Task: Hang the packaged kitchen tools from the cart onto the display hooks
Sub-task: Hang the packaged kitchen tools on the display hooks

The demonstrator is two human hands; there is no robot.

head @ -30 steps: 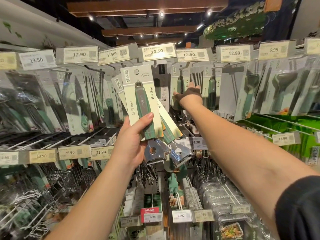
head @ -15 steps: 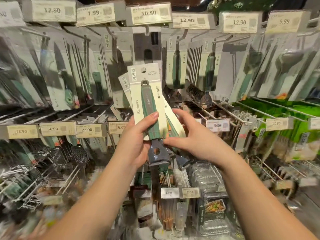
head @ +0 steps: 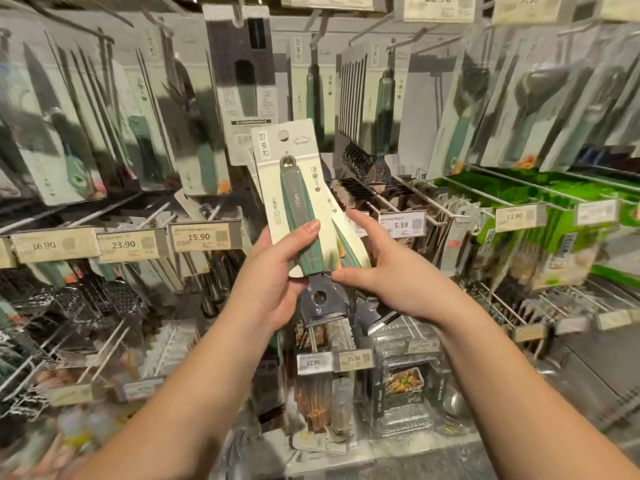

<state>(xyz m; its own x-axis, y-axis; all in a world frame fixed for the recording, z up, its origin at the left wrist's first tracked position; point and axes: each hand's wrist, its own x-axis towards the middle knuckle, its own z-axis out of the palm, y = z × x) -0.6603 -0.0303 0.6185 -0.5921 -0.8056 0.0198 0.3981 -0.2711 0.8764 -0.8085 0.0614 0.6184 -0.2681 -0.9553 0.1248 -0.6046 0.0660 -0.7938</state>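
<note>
My left hand (head: 273, 285) grips a small stack of carded kitchen tools (head: 294, 195): cream cards, each with a green-handled tool and a shiny metal head (head: 322, 304). The front card stands upright, its hang hole at the top. My right hand (head: 384, 275) pinches the card behind the front one at its lower edge, with the index finger stretched up along the card's right side. Display hooks (head: 412, 199) with hanging packages stand just beyond the cards. The cart is out of view.
Rows of packaged knives, tongs and spoons hang on the wall above. Price tags (head: 204, 237) line the hook ends at mid height, among them a 5.59 tag (head: 401, 225). Graters (head: 114, 303) hang lower left, green boxes (head: 540, 192) sit right, clear food containers (head: 405, 382) below.
My right hand came back from the upper hooks to the stack and took hold of a rear card. The view dropped and moved closer to the rack.
</note>
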